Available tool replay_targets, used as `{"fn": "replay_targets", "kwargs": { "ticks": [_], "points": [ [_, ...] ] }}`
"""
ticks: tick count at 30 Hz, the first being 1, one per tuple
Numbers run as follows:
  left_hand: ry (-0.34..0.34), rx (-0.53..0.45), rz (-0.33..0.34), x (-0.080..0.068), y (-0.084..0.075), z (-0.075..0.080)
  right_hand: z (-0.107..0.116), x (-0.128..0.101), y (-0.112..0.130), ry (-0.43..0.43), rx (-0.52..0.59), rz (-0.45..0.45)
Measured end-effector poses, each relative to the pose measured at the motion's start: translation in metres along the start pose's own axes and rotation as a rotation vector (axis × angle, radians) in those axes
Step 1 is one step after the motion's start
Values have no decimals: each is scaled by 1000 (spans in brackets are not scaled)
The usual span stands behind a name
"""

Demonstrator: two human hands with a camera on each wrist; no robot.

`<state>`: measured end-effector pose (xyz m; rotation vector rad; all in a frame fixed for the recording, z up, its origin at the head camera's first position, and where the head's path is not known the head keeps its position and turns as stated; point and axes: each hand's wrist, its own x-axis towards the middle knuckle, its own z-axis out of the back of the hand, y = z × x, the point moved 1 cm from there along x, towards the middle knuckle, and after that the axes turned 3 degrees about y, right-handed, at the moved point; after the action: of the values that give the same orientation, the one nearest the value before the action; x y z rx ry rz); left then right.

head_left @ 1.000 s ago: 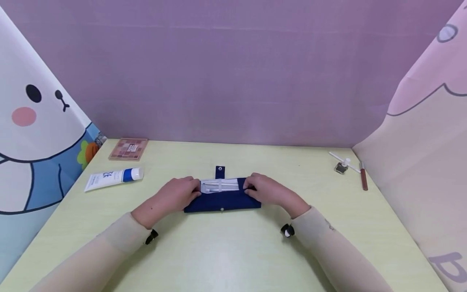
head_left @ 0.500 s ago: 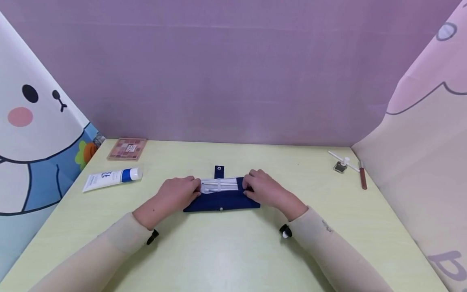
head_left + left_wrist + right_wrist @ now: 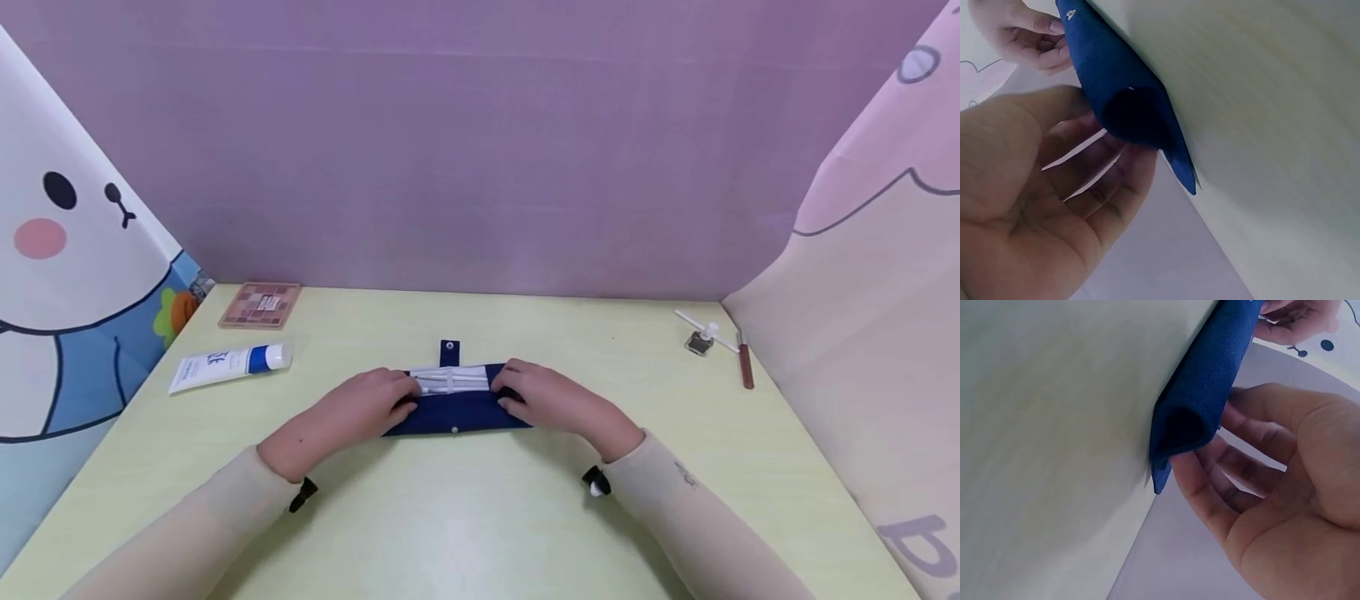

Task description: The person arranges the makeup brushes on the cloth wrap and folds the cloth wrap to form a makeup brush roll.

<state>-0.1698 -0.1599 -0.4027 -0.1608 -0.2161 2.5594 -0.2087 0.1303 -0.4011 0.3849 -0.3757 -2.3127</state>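
A navy cloth case (image 3: 457, 412), its front part folded over, lies mid-table with a snap on its near edge. Its snap strap (image 3: 449, 352) points toward the back wall. Several thin white sticks (image 3: 461, 379) show in a band along its far side, under a pale loop. My left hand (image 3: 371, 404) holds the left end of the fold between thumb and fingers. At the right end my right hand (image 3: 543, 398) grips the same fold. Both wrist views show the folded cloth (image 3: 1107, 69) as a hollow roll, with fingertips (image 3: 1188, 469) on its far edge.
Back left lie a pink checkered palette (image 3: 261, 306) and, nearer, a white tube (image 3: 228, 367) with a blue band. Toward the right edge are a small dark bottle (image 3: 699, 342), a white stick (image 3: 692, 321) and a brown-handled tool (image 3: 746, 367). Curtains rise around the table.
Both hands have slid slightly inward along the fold, and their wrists have spread a little outward. The case stays nearly in place.
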Motion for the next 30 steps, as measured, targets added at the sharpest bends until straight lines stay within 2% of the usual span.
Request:
{"fn": "replay_targets", "kwargs": {
  "ticks": [4, 7, 11, 15, 18, 21, 24, 30],
  "points": [
    [53, -6, -13, -11, -1, 3, -3, -7, 1, -29, -74, 109],
    [97, -12, -25, -18, -2, 4, -4, -12, 3, -51, -138, 154],
    [120, -5, -50, -23, -2, 5, -5, -16, 8, -23, -206, 111],
    [116, 29, -63, -24, -4, 5, -7, -16, 14, 26, -238, 31],
    [112, 63, -74, -23, -6, 4, -8, -16, 18, 45, -251, 4],
    [104, 79, -100, -23, -7, 4, -8, -18, 20, 42, -255, 14],
    [122, 49, -99, -23, -9, 6, -7, -22, 20, 20, -233, 51],
    [180, -27, -54, -24, -11, 13, -3, -27, 16, 0, -179, 101]
  ]
}}
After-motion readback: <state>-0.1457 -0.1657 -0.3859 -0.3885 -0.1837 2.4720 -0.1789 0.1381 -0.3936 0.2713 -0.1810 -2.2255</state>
